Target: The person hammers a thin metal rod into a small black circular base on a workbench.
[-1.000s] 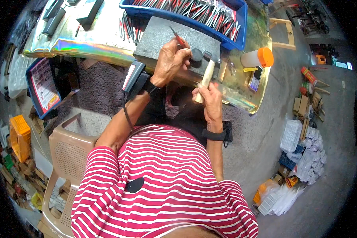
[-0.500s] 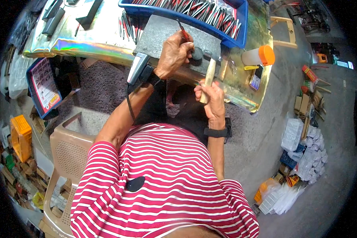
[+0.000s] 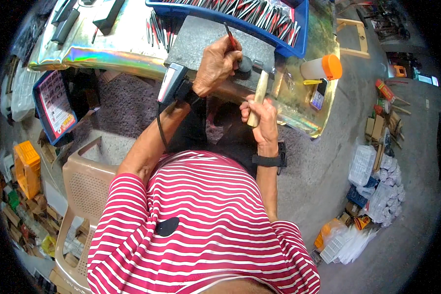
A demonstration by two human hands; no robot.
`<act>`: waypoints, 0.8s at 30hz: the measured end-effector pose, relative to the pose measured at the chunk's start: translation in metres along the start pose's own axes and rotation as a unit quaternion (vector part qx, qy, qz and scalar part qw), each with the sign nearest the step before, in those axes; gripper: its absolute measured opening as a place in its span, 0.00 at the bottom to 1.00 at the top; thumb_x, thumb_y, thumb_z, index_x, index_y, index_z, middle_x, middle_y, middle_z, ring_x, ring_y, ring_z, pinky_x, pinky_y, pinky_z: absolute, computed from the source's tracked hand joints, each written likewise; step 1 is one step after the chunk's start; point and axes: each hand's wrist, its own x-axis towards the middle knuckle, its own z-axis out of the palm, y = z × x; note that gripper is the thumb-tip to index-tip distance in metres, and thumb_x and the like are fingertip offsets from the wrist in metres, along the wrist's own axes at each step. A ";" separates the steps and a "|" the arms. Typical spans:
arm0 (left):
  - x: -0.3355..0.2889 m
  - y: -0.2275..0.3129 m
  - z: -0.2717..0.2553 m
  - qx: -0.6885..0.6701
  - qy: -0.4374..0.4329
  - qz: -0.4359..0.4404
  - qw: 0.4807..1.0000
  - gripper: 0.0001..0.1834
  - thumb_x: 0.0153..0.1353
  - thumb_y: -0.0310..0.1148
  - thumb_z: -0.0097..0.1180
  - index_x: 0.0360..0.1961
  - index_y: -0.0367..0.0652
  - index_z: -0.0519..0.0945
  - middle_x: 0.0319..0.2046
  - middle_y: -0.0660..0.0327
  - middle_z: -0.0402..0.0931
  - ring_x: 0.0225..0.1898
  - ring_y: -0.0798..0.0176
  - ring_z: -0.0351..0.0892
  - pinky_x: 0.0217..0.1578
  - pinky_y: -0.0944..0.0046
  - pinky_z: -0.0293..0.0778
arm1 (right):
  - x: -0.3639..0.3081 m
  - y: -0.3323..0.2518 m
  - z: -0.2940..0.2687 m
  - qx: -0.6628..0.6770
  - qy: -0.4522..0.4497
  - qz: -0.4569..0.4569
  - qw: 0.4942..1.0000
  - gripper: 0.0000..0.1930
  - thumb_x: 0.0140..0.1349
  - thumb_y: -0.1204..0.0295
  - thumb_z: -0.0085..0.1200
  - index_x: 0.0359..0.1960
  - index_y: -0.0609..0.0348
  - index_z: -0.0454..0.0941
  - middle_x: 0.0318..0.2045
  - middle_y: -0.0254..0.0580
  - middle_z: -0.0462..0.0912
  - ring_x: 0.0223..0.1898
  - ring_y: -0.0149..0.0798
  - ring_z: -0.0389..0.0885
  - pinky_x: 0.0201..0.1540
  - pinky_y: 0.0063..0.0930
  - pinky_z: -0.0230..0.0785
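Note:
My left hand (image 3: 216, 66) is closed round a slim red-and-black tool (image 3: 231, 39), whose dark tip points up and away from me. That hand is over the near part of a grey stone slab (image 3: 193, 39). Beside its fingers, a dark round piece (image 3: 245, 64) lies at the slab's near edge. My right hand (image 3: 262, 113) grips the pale wooden handle of a hammer (image 3: 260, 93). The hammer's head end is by the slab's near right corner, close to the round piece, and its exact outline is hard to make out.
A blue tray (image 3: 303, 29) full of similar slim tools stands behind the slab, with more loose ones (image 3: 157, 32) to its left. On the right are an orange-lidded jar (image 3: 323, 67) and a phone (image 3: 319, 94). A plastic chair (image 3: 85, 181) stands at my left.
The tool in my left hand has shifted slightly to the right at its tip. My right hand and the hammer have barely moved.

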 end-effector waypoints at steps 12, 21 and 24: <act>0.000 0.000 -0.001 0.032 -0.019 0.012 0.999 0.03 0.51 0.23 0.49 0.27 0.39 0.68 0.17 0.66 0.68 0.17 0.75 0.67 0.15 0.75 0.66 | 0.001 0.003 -0.002 0.033 -0.005 0.013 0.999 0.11 0.51 0.72 0.48 0.34 0.65 0.66 0.22 0.43 0.73 0.19 0.29 0.70 0.20 0.19 0.64; 0.001 -0.002 -0.002 0.041 -0.025 0.012 0.999 0.03 0.51 0.24 0.49 0.28 0.40 0.69 0.18 0.67 0.67 0.18 0.75 0.66 0.17 0.75 0.66 | 0.003 0.005 -0.001 0.034 -0.012 0.013 0.999 0.10 0.51 0.73 0.48 0.34 0.65 0.65 0.22 0.43 0.73 0.20 0.29 0.71 0.20 0.19 0.65; 0.001 -0.002 -0.001 0.032 -0.027 0.000 0.999 0.03 0.51 0.24 0.49 0.28 0.40 0.69 0.18 0.67 0.67 0.18 0.75 0.66 0.17 0.75 0.66 | 0.003 0.005 -0.001 0.037 -0.013 0.012 0.999 0.10 0.51 0.73 0.48 0.34 0.65 0.65 0.21 0.43 0.73 0.19 0.29 0.71 0.19 0.19 0.65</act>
